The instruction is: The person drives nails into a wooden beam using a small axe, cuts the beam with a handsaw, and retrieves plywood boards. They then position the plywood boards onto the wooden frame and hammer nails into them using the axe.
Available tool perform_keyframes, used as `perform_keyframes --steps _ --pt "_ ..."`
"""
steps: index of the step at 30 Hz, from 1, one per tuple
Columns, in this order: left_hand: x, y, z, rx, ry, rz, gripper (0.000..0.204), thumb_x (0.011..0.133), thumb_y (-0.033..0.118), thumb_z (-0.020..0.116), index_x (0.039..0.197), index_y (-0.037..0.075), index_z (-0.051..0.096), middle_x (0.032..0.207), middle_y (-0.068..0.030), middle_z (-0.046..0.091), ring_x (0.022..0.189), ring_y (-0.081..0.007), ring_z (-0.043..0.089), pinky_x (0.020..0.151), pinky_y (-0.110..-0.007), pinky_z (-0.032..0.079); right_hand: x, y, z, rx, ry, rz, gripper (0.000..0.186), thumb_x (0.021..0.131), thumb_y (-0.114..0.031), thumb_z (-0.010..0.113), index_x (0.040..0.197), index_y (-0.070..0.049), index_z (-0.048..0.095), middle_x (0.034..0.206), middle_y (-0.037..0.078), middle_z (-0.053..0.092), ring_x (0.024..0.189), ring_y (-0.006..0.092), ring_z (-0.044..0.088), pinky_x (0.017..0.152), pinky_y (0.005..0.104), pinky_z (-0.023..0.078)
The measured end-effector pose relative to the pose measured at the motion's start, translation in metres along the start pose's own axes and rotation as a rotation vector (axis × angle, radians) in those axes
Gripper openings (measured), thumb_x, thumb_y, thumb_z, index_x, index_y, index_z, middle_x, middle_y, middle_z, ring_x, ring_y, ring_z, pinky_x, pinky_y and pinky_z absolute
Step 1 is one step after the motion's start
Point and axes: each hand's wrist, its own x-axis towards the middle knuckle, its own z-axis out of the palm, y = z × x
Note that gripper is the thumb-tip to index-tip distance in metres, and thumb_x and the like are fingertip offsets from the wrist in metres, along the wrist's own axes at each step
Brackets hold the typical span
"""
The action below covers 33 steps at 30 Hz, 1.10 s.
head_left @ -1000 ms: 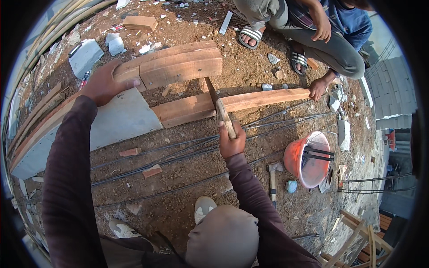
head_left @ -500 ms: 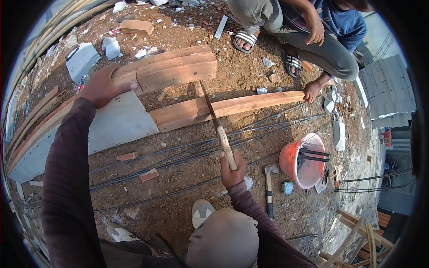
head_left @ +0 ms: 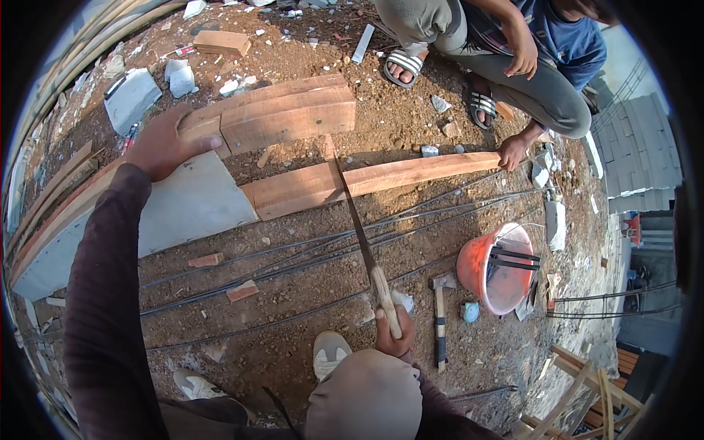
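My left hand (head_left: pixel 165 147) grips the upper stacked reddish timber (head_left: pixel 286 103), above a pale grey board (head_left: pixel 187 202) at the left. My right hand (head_left: pixel 392 330) is closed on the wooden handle of a handsaw (head_left: pixel 354 216), low in the middle. The saw's blade crosses a long reddish plank (head_left: pixel 422 167) and reaches up beside its shorter left section (head_left: pixel 290 191); whether the cut goes through is unclear. A crouching co-worker's hand (head_left: pixel 512 152) holds the plank's right end.
Steel rods (head_left: pixel 257 271) run across the rubble-strewn dirt. At right are a red bucket (head_left: pixel 475 268), a hammer (head_left: pixel 440 323) and a grey block wall (head_left: pixel 638 147). The co-worker (head_left: pixel 550 73) crouches at upper right; loose wood frames (head_left: pixel 587 381) lie at lower right.
My right hand has pulled the saw back toward me, down the picture, so more blade shows below the plank. My left hand stays on the timber.
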Motion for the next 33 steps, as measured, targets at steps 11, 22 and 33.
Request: perform_keyframes --steps 11,22,33 --pt "-0.003 -0.001 -0.002 -0.033 -0.034 -0.004 0.086 0.072 0.064 0.074 0.123 -0.005 0.057 0.111 -0.026 0.064 0.104 -0.036 0.064 0.092 -0.044 0.047 0.056 0.021 0.042 0.04 -0.039 0.093 0.028 0.096 -0.016 0.063 0.075 -0.003 0.051 0.059 0.004 0.047 0.052 0.0096 0.041 0.048 0.0296 0.036" --pt "-0.006 -0.003 -0.001 -0.012 -0.034 -0.002 0.087 0.072 0.064 0.074 0.121 -0.006 0.056 0.107 -0.0252 0.065 0.101 -0.0367 0.064 0.091 -0.043 0.047 0.084 0.012 0.057 0.177 -0.066 0.095 0.026 0.095 -0.014 0.064 0.075 -0.003 0.051 0.059 0.005 0.051 0.054 0.0096 0.044 0.05 0.0305 0.038" --pt "-0.002 0.0 0.002 0.025 0.005 -0.012 0.094 0.071 0.065 0.074 0.128 -0.006 0.053 0.113 -0.026 0.064 0.108 -0.0361 0.063 0.096 -0.043 0.047 0.097 0.02 0.061 0.186 -0.048 0.093 0.027 0.095 -0.013 0.064 0.074 -0.003 0.051 0.062 0.0 0.044 0.058 0.0077 0.038 0.051 0.029 0.035"
